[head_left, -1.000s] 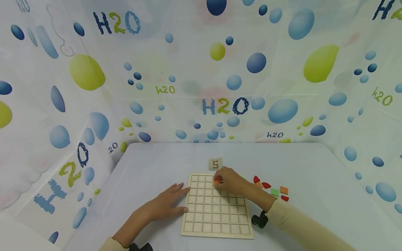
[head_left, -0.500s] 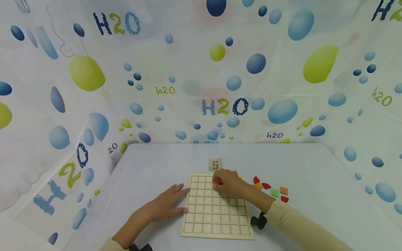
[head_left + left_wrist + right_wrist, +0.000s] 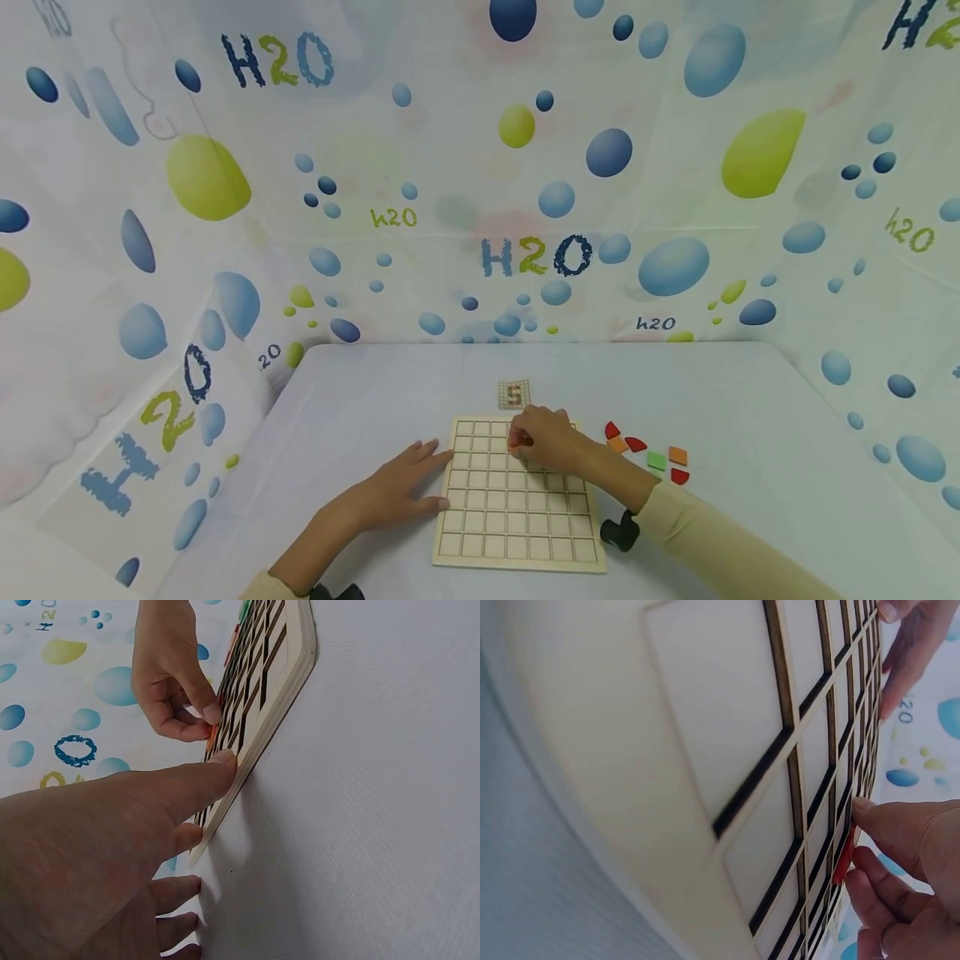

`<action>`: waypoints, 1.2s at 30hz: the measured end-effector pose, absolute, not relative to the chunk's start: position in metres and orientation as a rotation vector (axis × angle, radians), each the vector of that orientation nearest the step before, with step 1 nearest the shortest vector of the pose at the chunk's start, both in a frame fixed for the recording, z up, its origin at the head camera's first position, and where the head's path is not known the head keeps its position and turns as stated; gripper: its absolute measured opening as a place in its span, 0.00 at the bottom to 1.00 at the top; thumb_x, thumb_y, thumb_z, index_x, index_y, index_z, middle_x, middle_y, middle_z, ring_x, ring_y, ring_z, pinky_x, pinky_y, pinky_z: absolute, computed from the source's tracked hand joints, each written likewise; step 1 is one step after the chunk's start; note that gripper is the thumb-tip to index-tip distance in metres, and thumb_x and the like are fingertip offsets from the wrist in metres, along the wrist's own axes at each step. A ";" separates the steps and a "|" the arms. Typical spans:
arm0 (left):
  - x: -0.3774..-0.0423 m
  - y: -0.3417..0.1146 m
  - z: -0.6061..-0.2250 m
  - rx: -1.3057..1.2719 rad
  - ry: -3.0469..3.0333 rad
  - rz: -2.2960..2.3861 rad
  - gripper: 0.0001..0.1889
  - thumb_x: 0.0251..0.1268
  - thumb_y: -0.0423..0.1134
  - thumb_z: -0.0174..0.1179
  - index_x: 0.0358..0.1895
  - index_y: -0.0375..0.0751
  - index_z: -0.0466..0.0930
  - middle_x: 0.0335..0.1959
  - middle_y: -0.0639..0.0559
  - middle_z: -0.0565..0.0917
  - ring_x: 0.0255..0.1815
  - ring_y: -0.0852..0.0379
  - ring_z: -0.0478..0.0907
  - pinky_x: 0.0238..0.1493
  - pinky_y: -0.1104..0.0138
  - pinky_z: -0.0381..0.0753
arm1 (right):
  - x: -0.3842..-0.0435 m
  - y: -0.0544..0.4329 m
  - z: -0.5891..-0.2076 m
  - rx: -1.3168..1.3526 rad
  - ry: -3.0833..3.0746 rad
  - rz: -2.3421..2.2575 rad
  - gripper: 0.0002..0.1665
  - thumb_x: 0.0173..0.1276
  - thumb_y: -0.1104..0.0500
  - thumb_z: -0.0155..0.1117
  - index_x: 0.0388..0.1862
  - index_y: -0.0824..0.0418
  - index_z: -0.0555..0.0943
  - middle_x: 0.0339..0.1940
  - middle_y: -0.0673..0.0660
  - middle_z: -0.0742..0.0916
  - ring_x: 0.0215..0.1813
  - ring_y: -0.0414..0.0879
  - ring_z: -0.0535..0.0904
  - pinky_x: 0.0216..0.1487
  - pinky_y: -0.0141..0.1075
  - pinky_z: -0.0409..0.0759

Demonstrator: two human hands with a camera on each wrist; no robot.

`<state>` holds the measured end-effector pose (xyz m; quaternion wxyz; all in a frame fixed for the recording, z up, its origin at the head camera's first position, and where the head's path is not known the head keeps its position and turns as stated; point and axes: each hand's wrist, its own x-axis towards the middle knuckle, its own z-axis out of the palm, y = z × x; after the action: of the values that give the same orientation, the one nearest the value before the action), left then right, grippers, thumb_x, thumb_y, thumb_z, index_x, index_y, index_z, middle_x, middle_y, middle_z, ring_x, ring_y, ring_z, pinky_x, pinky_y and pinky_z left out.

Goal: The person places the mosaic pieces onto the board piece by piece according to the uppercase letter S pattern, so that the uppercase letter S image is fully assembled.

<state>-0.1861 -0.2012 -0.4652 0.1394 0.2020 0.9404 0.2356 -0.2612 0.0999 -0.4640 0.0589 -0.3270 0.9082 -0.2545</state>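
A square wooden grid board (image 3: pixel 495 522) lies on the table, its cells framed by raised strips. My right hand (image 3: pixel 551 440) is over the board's upper middle, and its thumb and fingers pinch a small red-orange tile (image 3: pixel 844 859) at one of the cells. The back of the hand hides most of that tile in the head view. Along the board's left edge, my left hand (image 3: pixel 397 487) rests with fingers extended, thumb and fingertip touching the rim. Just behind the board is a small pattern card (image 3: pixel 514 394) with an S-like figure on a grid.
To the right of the board lie several loose pieces: red quarter-rounds (image 3: pixel 635 444), a green square (image 3: pixel 656 460) and orange squares (image 3: pixel 678 456). A white cloth (image 3: pixel 390 392) covers the table, and a patterned curtain (image 3: pixel 450 167) rises behind it.
My right hand has shifted very slightly left, and the orange showing at its fingertips is now mostly hidden. My left hand and the board hold still.
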 end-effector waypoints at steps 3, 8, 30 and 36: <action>-0.187 -0.202 -0.467 0.574 2.720 0.678 0.41 0.71 0.62 0.66 0.82 0.51 0.66 0.84 0.36 0.60 0.85 0.29 0.52 0.78 0.32 0.59 | -0.261 0.101 -0.464 -1.002 2.748 -0.762 0.04 0.75 0.57 0.71 0.39 0.52 0.84 0.39 0.47 0.81 0.41 0.43 0.71 0.46 0.48 0.65; -0.188 -0.203 -0.469 0.579 2.718 0.678 0.41 0.72 0.62 0.65 0.82 0.52 0.65 0.84 0.36 0.60 0.85 0.29 0.52 0.78 0.32 0.58 | -0.265 0.111 -0.463 -0.997 2.726 -0.796 0.02 0.75 0.57 0.72 0.42 0.53 0.86 0.46 0.50 0.82 0.48 0.46 0.76 0.52 0.50 0.75; -0.184 -0.203 -0.463 0.601 2.717 0.686 0.41 0.72 0.60 0.66 0.82 0.48 0.66 0.83 0.34 0.60 0.84 0.28 0.53 0.77 0.32 0.59 | -0.290 0.258 -0.460 -0.541 2.675 -1.047 0.19 0.76 0.61 0.68 0.63 0.64 0.82 0.60 0.62 0.84 0.62 0.58 0.81 0.62 0.52 0.85; -0.186 -0.203 -0.466 0.615 2.707 0.698 0.41 0.72 0.60 0.65 0.82 0.47 0.65 0.84 0.34 0.60 0.84 0.28 0.53 0.77 0.31 0.59 | -0.288 0.262 -0.470 -0.570 2.666 -0.941 0.20 0.73 0.62 0.71 0.63 0.60 0.83 0.58 0.58 0.84 0.60 0.55 0.80 0.64 0.53 0.84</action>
<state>-0.1860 -0.2033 -0.4658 0.1393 0.2127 0.9365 0.2414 -0.2880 0.2623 -0.4696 0.1283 -0.1962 0.9167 -0.3235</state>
